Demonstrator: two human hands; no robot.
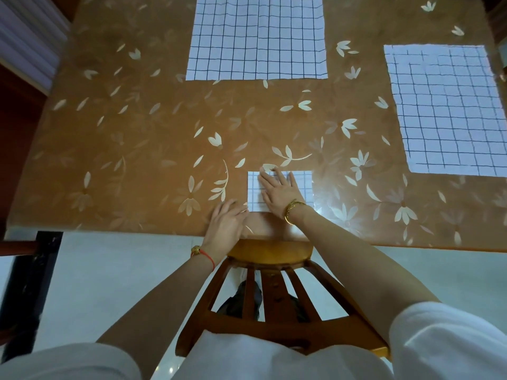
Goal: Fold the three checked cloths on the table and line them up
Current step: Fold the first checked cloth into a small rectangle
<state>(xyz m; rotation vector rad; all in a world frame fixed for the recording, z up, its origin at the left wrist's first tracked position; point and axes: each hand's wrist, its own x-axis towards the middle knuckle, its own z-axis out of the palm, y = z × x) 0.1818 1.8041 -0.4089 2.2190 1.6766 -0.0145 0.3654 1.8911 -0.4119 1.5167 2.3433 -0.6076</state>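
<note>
Three white cloths with dark checks lie on the brown flowered table (137, 133). A small folded cloth (303, 185) sits near the front edge, and my right hand (278, 192) presses flat on it with straight fingers. My left hand (229, 222) rests on the table at that cloth's lower left corner, fingers touching its edge. A large unfolded cloth (258, 37) lies spread flat at the far middle. Another unfolded cloth (450, 111) lies flat at the right, partly cut off by the frame.
A wooden chair (270, 292) stands between me and the table's front edge, its back under my arms. White panels (27, 37) lean beyond the table's left side. A dark table leg (30, 283) stands at the lower left over pale floor tiles.
</note>
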